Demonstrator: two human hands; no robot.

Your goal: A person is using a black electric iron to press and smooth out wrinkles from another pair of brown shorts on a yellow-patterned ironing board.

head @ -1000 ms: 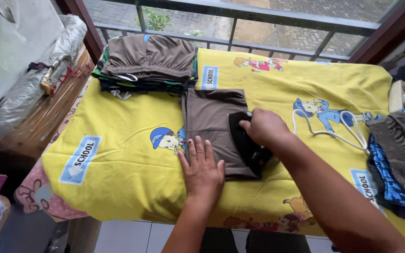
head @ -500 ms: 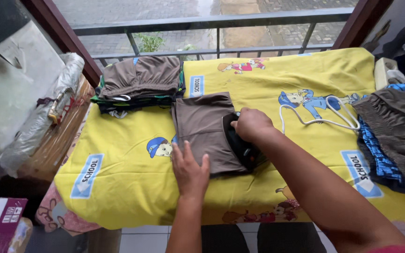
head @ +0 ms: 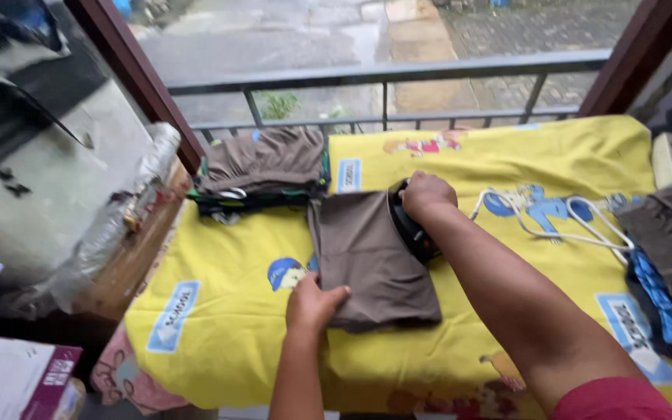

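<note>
Both hands meet the brown cloth [head: 371, 260]: left hand [head: 313, 303] pinning, right hand [head: 427, 196] ironing.

The person's left hand [head: 314, 302] reaches up from the bottom edge on a bare, nearly straight forearm, palm down, its fingers curled and pinched together at the tips. The right hand [head: 427, 194] stretches farther forward, closed in a fist with knuckles up. Its bare arm runs diagonally from the lower right, ending in a red sleeve.
</note>
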